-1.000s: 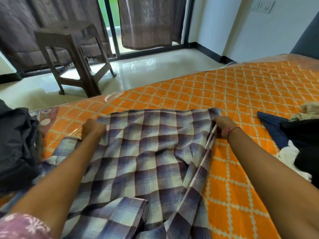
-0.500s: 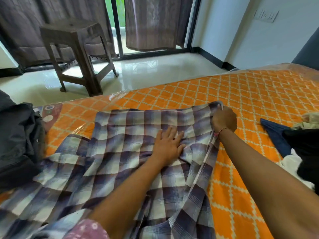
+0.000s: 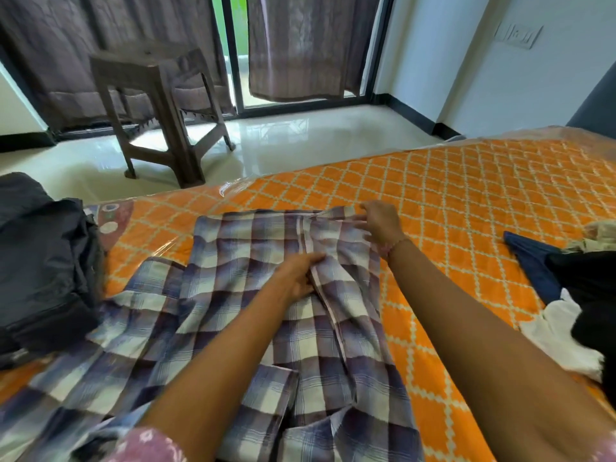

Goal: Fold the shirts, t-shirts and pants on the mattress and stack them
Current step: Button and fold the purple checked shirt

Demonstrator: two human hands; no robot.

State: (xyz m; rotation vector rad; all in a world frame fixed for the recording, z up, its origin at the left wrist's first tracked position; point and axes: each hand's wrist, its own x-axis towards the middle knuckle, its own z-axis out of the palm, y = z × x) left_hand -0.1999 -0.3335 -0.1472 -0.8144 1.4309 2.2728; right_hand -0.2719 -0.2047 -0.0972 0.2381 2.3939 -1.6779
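Pretty early in this one, I'd say. The plaid shirt (image 3: 233, 295) lies spread near the front edge of the mattress (image 3: 466, 195), one side flap turned over the middle, a sleeve trailing toward the left edge. The left hand (image 3: 296, 275) pinches the flap's edge mid-shirt; the right hand (image 3: 380, 221) has loose fingers on the shirt's far corner, flattening it more than gripping. So one fold is started at best. A heap of unfolded clothes (image 3: 573, 288) waits at the right edge, and a dark garment pile (image 3: 43, 261) sits at the left edge, can't tell if that's folded.
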